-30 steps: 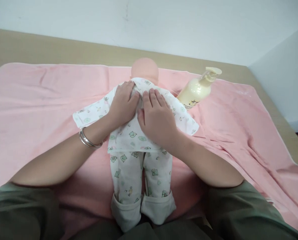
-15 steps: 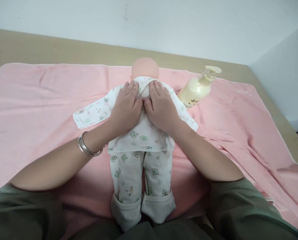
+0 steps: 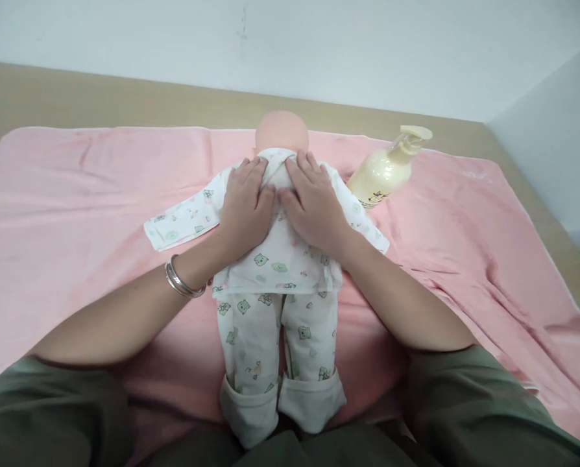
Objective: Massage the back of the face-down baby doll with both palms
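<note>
A baby doll (image 3: 281,131) in a white printed top (image 3: 275,263) and matching trousers (image 3: 253,337) lies with its head away from me, the back of the head seemingly upward. My left hand (image 3: 248,204) rests flat on the left of the doll's upper back, fingers stretched toward the collar. On the right side my right hand (image 3: 316,204) lies likewise, its fingers extended and a little spread. Both thumbs point inward with a small gap between them. Neither hand grips anything. Silver bangles (image 3: 178,279) circle my left wrist.
Beneath the doll spreads a pink cloth (image 3: 76,194), wrinkled at the right, on a wooden table (image 3: 124,91). A cream pump bottle (image 3: 382,172) lies tilted beside the doll's right-hand sleeve. A pale wall (image 3: 343,52) stands behind the table.
Both hands have stayed on the upper back. The thumbs have moved slightly apart, and my right fingers have shifted a little upward and to the left.
</note>
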Motion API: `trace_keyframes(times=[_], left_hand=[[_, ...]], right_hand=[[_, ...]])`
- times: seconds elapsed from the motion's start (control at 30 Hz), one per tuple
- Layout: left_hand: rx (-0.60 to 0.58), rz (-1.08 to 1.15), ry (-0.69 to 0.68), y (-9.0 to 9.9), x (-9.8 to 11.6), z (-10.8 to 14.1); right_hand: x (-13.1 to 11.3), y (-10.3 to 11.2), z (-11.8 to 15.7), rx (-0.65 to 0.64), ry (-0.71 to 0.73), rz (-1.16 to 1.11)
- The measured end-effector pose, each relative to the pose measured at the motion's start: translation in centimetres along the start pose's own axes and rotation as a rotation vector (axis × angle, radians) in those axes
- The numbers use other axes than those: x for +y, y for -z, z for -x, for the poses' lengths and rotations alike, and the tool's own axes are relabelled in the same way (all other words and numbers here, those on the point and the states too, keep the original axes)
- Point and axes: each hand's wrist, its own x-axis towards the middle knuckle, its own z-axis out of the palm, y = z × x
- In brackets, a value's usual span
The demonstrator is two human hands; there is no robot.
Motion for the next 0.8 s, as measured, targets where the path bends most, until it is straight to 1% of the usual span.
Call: trace_keyframes(times=[0.1, 0.2, 0.27, 0.3, 0.37, 0.43, 0.5, 0.57, 0.6, 0.73, 0.8], left_hand=[[-0.007, -0.008, 0.004, 0.0, 0.0, 0.1], [0.008, 0.018, -0.017, 0.0, 0.0, 0.3], [0.023, 0.028, -0.022, 0.0, 0.0, 0.4], [0.031, 0.028, -0.021, -0.1, 0.0, 0.5], [0.054, 0.027, -0.016, -0.2, 0.0, 0.5], [0.088, 0.035, -0.009, -0.3, -0.1, 0.6], [0.118, 0.055, -0.003, -0.4, -0.3, 0.6], [0.134, 0.076, -0.007, -0.5, -0.5, 0.6], [0.131, 0.084, -0.010, -0.4, -0.4, 0.6], [0.118, 0.084, 0.008, -0.3, -0.1, 0.7], [0.121, 0.077, 0.015, -0.3, 0.1, 0.7]], right_hand=[[1.0, 0.6, -0.5, 0.029, -0.020, -0.032], [0.7, 1.9, 0.4, 0.104, 0.009, -0.058], [0.2, 2.4, 1.1, 0.184, 0.050, -0.062], [0.0, 2.4, 1.4, 0.231, 0.073, -0.056], [-0.4, 1.7, 1.8, 0.300, 0.115, -0.033], [-0.4, 0.4, 1.8, 0.280, 0.130, -0.014], [-0.5, -0.7, 1.7, 0.195, 0.127, -0.012], [-0.5, -0.9, 1.7, 0.153, 0.129, -0.033], [-0.5, -0.7, 1.7, 0.164, 0.137, -0.047], [-0.7, 0.2, 1.9, 0.271, 0.161, -0.064], [-0.7, 0.0, 1.8, 0.244, 0.131, -0.046]])
